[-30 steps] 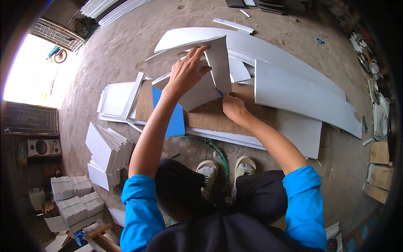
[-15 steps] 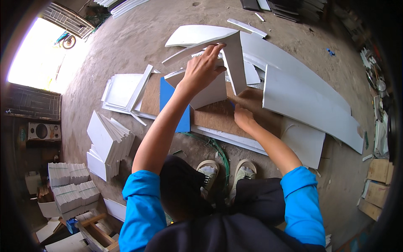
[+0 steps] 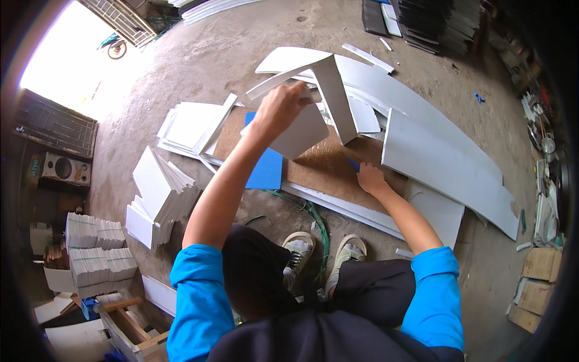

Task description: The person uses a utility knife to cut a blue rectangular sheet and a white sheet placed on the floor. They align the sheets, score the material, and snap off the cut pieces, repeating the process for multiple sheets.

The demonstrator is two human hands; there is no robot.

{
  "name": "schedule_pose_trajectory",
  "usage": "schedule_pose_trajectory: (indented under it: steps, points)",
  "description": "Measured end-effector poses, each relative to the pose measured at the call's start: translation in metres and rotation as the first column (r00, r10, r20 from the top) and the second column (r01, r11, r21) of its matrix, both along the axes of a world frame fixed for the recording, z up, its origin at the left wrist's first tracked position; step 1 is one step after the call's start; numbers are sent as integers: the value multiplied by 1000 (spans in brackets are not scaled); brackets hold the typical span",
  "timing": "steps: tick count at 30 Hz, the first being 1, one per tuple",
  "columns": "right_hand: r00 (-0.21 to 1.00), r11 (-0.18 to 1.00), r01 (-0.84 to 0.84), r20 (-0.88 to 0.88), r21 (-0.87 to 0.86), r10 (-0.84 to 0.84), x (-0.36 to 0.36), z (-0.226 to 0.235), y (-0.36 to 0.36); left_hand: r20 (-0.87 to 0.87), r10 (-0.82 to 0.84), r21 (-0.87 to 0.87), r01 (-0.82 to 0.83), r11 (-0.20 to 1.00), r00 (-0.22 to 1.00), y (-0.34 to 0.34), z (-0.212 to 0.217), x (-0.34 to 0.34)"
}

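Observation:
My left hand (image 3: pixel 280 111) is raised over the middle of the work area, its fingers closed at the upper edge of a tilted white panel (image 3: pixel 301 134). Just behind it, a folded white board (image 3: pixel 335 99) stands on edge like a bent corner. My right hand (image 3: pixel 371 179) is low over a brown board (image 3: pixel 329 166), closed around a small blue tool (image 3: pixel 354 163). Only a short part of that tool shows, so its exact kind is unclear. A flat blue piece (image 3: pixel 265 170) lies under my left forearm, on the brown board's left part.
Long white boards (image 3: pixel 446 163) spread to the right and behind. White sheets (image 3: pixel 188 130) lie at the left, near a leaning stack of white panels (image 3: pixel 158 187). Green strapping (image 3: pixel 316 223) trails by my shoes. Cardboard boxes (image 3: pixel 537 283) stand at the far right.
My left hand has come down from the folded board's top edge to the tilted panel. My right hand still grips the blue tool, more of which shows. The whole view has shifted slightly.

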State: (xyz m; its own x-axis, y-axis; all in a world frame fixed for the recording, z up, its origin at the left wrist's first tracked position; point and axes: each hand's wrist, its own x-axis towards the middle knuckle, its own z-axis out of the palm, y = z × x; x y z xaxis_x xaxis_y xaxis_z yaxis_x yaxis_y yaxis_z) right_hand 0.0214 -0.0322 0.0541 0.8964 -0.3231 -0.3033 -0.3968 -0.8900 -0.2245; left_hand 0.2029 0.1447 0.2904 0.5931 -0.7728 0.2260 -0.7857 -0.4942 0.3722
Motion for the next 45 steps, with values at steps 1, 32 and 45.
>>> schedule_pose_trajectory:
  steps: [1,32,45]
  points:
    - [1000,1000,5,3,0,-5,0,4,2,21,36,-74,-34,997,999,11,8,3]
    - [879,415,-451,314,790,358,141,142,358,-779,-137,-578,-786,-220,612,402,-113,-98]
    - [848,500,-461,199,733,491,240,130,449,-379,915,-225,-973,55,139,493,-134,-5]
